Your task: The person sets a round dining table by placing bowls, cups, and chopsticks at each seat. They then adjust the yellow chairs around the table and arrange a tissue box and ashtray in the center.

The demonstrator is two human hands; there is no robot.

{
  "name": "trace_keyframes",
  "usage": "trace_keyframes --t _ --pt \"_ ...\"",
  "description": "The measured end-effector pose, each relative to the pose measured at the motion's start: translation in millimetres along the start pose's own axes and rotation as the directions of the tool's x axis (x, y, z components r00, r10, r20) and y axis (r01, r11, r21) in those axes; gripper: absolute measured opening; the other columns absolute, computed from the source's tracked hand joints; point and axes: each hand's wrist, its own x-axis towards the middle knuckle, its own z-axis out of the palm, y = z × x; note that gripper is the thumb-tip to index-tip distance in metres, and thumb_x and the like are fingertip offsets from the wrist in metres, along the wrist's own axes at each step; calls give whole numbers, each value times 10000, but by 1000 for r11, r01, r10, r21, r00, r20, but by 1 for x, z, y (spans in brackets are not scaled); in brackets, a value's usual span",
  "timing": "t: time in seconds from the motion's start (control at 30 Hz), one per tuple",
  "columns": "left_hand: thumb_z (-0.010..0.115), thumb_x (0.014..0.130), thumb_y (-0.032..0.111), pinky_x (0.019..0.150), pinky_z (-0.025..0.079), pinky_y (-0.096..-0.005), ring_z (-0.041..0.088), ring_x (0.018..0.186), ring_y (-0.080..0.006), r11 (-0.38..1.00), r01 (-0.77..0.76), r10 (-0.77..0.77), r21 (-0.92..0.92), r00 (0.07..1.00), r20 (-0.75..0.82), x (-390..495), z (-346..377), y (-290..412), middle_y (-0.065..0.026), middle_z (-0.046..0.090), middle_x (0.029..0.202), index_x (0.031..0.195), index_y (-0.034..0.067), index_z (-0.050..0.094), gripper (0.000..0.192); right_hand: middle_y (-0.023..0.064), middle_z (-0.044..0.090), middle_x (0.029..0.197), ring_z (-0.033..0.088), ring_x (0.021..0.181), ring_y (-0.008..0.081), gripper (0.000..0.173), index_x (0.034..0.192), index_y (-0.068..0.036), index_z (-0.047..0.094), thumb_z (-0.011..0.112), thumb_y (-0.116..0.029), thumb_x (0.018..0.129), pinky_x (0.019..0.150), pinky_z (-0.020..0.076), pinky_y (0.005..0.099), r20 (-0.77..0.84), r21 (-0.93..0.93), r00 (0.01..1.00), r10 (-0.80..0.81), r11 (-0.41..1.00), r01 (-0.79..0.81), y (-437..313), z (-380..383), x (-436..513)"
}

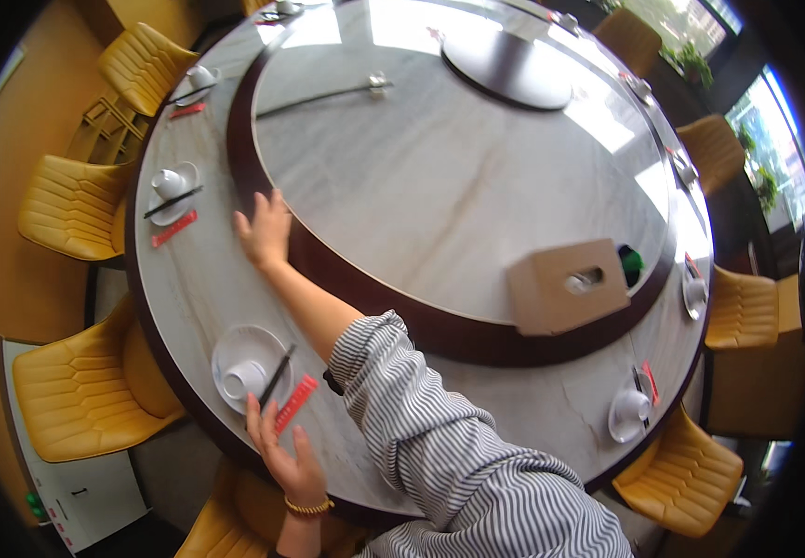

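My right hand (267,234) reaches forward over the dark rim of the lazy Susan (388,167), fingers spread and nothing in them; whether it touches the rim I cannot tell. Nearer me, my left hand (287,453), with a beaded bracelet at the wrist, is open beside a place setting. That setting has a white plate (235,342), an overturned-looking white cup (243,380), dark chopsticks (278,373) and a red paper packet (296,402). The left fingertips are close to the cup and chopsticks; contact is unclear.
Similar settings ring the round marble-patterned table (193,300). On the lazy Susan stand a cardboard box (570,286) with a handle hole, a round raised tray (507,70) and a long dark stick (318,99). Yellow chairs (88,390) surround the table.
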Motion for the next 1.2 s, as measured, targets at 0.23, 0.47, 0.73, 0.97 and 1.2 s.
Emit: trace_keyframes --t 0.23,0.47,0.73,0.97,1.2 --pt "581 805 131 1048 235 -426 270 1284 -357 985 57 -96 163 966 238 -3 63 -31 -225 241 1397 1286 11 360 543 159 458 1252 540 1029 301 421 1100 -47 541 660 -55 696 838 449 371 74 200 815 -575 809 553 -14 -208 -109" --pt "564 796 88 1043 266 -359 270 1286 -353 996 91 -76 -23 922 381 18 155 -47 -222 240 1399 1349 1 250 642 189 418 1274 411 1164 360 505 1179 -25 483 668 -70 711 980 329 415 -198 -484 942 -272 863 147 93 -421 -148" --pt "493 728 67 1063 109 -519 160 1347 -289 912 29 -78 409 991 104 63 214 -68 -160 239 1427 1363 -29 199 706 293 223 1382 327 1228 435 674 1217 -104 471 784 -163 622 992 321 425 -36 -360 993 -111 928 91 157 -381 -142" --pt "514 781 199 1055 137 -525 170 1351 -211 750 53 -104 659 994 37 123 208 -84 -106 249 1437 1379 9 206 699 297 242 1371 329 1224 437 429 1071 -97 529 695 -72 677 975 314 433 -112 -243 985 -128 965 97 142 -302 -122" --pt "489 805 229 1059 143 -517 177 1349 -207 714 17 -72 700 996 50 162 197 -100 -89 240 1443 1388 29 191 684 270 282 1366 359 1206 415 530 1182 -121 495 686 -96 689 982 306 425 -203 -326 964 -174 940 101 129 -253 -116"
